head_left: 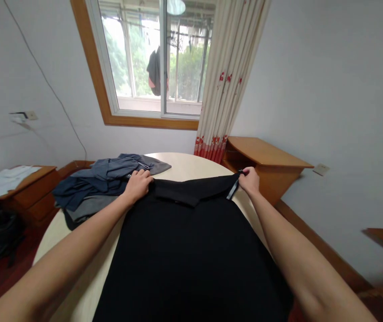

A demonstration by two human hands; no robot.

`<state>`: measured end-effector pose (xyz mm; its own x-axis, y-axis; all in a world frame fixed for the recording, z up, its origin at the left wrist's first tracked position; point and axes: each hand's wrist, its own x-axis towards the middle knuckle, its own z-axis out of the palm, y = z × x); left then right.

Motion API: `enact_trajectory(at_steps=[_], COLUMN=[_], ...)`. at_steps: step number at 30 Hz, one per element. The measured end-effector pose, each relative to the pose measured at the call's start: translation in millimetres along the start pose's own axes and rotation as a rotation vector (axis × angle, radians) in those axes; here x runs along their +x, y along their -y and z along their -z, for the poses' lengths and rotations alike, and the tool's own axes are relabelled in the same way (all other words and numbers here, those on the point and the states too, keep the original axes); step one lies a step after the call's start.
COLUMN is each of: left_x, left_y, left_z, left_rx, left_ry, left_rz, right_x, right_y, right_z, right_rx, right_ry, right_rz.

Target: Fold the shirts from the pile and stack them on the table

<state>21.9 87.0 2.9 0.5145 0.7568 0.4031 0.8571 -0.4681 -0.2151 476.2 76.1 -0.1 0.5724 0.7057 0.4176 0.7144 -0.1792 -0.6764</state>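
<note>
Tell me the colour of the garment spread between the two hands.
The garment is black; it shows in the head view, the only one here.

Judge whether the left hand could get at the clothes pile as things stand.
Likely yes: the left hand is right by the clothes pile, with nothing visible blocking it, though it would probably first need to release the black garment.

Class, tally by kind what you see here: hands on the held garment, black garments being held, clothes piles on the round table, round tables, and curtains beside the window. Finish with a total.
Left hand and right hand: 2
Black garment: 1
Clothes pile: 1
Round table: 1
Curtain: 1
Total: 6
</note>
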Motion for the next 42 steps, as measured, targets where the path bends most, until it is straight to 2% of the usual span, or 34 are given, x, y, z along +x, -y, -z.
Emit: enact_trajectory(at_steps=[5,8,10,12,14,15,19,23,25,28,31,35,42], left_x=[1.7,24.6,46.9,65.6,73.6,72.7,43.3,2.8,-14.4,-35.2,-50.6,-64.5,-76.1], left_y=[16.4,20.8,17.6,9.4,-3.5,-11.7,-52.4,-85.7,-91.3,-85.4,-72.1,-60.2,-61.9], left_z=[4.4,5.8,3.7,-0.7,-6.8,-10.3,-23.7,-30.3,-31.0,-30.6,-30.2,-30.0,-19.2], left_rx=[-0.035,-0.034,-0.012,0.010,0.009,-0.002,-0.100,-0.222,-0.244,-0.252,-0.245,-0.227,-0.215], left_ry=[-0.130,-0.158,-0.069,0.092,0.207,0.222,0.187,0.240,0.252,0.243,0.243,0.250,0.279], left_rz=[-0.010,0.109,0.248,0.362,0.383,0.361,0.235,0.247,0.260,0.268,0.285,0.307,0.325], right_x=[9.4,21.6,28.7,31.3,26.5,20.9,-21.2,-78.3,-104.1,-131.1,-140.9,-136.0,-126.6], right_y=[-1.0,3.2,8.1,14.0,20.5,24.1,41.6,57.8,60.0,53.7,40.0,16.9,-14.3], right_z=[10.0,5.8,-2.5,-12.9,-23.1,-27.6,-40.8,-47.8,-48.6,-46.3,-39.9,-25.3,2.9], right_rx=[-0.065,-0.155,-0.259,-0.376,-0.470,-0.500,-0.507,-0.420,-0.381,-0.379,-0.406,-0.403,-0.376], right_ry=[-0.105,-0.116,-0.059,0.007,0.060,0.086,0.236,0.378,0.420,0.480,0.525,0.543,0.517], right_rz=[0.127,0.154,0.089,0.024,0.045,0.088,0.250,0.346,0.374,0.367,0.347,0.358,0.397])
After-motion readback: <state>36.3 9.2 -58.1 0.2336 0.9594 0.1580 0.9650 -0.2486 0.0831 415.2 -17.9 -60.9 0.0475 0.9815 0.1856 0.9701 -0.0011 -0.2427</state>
